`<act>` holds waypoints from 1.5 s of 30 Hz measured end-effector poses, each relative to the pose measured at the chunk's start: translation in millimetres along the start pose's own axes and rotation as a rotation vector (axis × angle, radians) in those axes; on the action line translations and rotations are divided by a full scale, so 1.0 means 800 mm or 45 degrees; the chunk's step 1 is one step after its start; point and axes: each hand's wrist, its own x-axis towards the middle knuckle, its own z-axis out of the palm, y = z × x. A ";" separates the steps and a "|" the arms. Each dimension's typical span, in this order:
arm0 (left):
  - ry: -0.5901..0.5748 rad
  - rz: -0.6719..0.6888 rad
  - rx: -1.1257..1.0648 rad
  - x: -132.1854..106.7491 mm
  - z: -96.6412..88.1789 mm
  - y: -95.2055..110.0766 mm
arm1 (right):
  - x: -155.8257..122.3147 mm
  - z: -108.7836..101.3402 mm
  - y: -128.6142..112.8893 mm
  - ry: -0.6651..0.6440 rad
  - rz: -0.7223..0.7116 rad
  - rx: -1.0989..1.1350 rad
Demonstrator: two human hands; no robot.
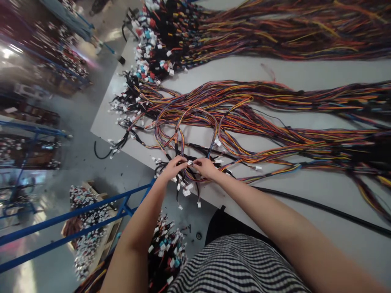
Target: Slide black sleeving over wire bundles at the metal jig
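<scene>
As the person leans over the table (293, 73), a black-and-white striped top (238, 264) fills the bottom of the view, with both bare forearms reaching forward from it. The left hand (174, 167) and the right hand (206, 167) are close together, their fingers pinching in from either side on a small white plastic connector (190, 162). It belongs to a loose wire harness (214, 118) of orange, blue, yellow and purple strands, which lies across the table and runs to its edge. More white connectors (186, 191) dangle over that edge just below the hands. Any writing on them is too small to read. A thick black cable (320, 207) lies along the table beside the right forearm. Below the table edge, a heap of harness ends (166, 248) with white and blue connectors sits near a blue metal rail (76, 215) and a wooden pallet (111, 236). Farther up the table lies a second long harness (259, 32) with white, blue and red connectors (149, 40), and loaded shelves (39, 61) stand across the gray floor (131, 171).
</scene>
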 end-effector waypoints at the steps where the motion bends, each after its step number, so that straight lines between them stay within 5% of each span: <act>1: -0.011 -0.047 -0.105 0.001 -0.002 -0.001 | 0.002 0.002 -0.002 0.012 -0.015 0.042; 7: -0.058 -0.140 -0.323 0.005 0.004 -0.001 | 0.010 0.012 -0.009 0.161 0.064 0.335; 12: 0.079 -0.114 -0.246 -0.008 0.022 0.006 | 0.011 0.001 -0.017 -0.031 0.272 0.451; 15: 0.167 -0.102 -0.260 -0.021 0.028 0.007 | 0.012 -0.009 -0.025 -0.180 0.147 0.285; 22: 0.203 -0.212 -0.337 -0.027 0.033 0.009 | 0.008 -0.004 -0.026 -0.092 0.031 -0.003; 28: 0.291 -0.094 0.051 -0.033 0.041 0.016 | -0.003 -0.018 -0.043 -0.160 -0.056 -0.559; 34: 0.342 -0.097 0.106 -0.035 0.044 0.019 | -0.021 -0.020 -0.047 0.029 -0.235 -0.787; 41: 0.315 -0.162 0.374 -0.040 0.056 0.005 | -0.037 -0.012 -0.036 0.028 -0.197 -0.601; 45: 0.273 -0.267 0.119 -0.039 0.060 -0.007 | -0.048 0.004 -0.012 0.015 -0.214 -0.356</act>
